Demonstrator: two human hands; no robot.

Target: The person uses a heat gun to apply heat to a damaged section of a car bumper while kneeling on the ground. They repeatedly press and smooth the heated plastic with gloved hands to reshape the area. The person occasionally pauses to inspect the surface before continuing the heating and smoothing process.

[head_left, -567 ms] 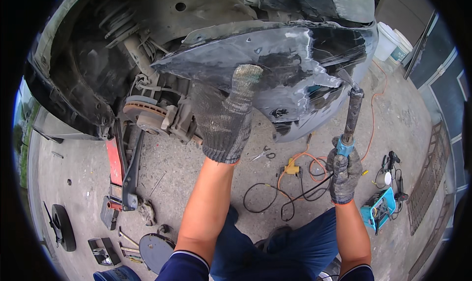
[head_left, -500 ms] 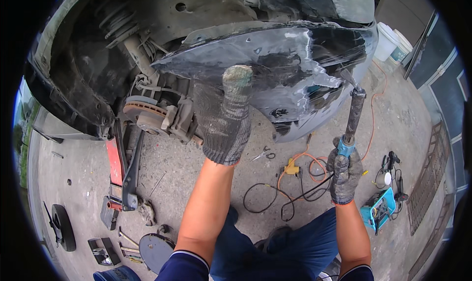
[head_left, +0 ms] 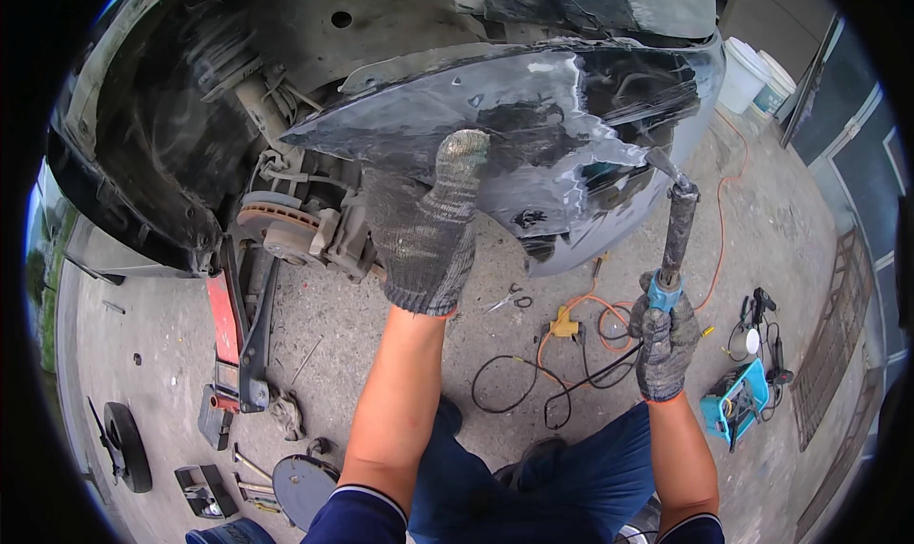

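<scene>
A dark grey, scraped car bumper (head_left: 533, 116) hangs across the top middle, with a jagged light-edged patch toward its right end. My left hand (head_left: 424, 235), in a grey knit glove, grips the bumper's lower edge; its thumb lies on the outer face and the other fingers are mostly hidden. My gloved right hand (head_left: 665, 349) is wrapped round a plastic welding iron (head_left: 678, 235) with a blue collar, a dark barrel and a flat bent tip. That tip is at the bumper's right part, by the jagged patch; whether it touches, I cannot tell.
Left of the bumper are a bare brake disc (head_left: 286, 230) and a red floor jack (head_left: 222, 316). Looped cables with a yellow connector (head_left: 565, 325) and scissors (head_left: 505, 298) lie on the concrete. Rightward stand a turquoise tool basket (head_left: 738, 401) and white buckets (head_left: 745, 73).
The bumper and my left hand have shifted slightly left. The welding iron in my right hand sits a little lower and further left, its tip still beside the bumper.
</scene>
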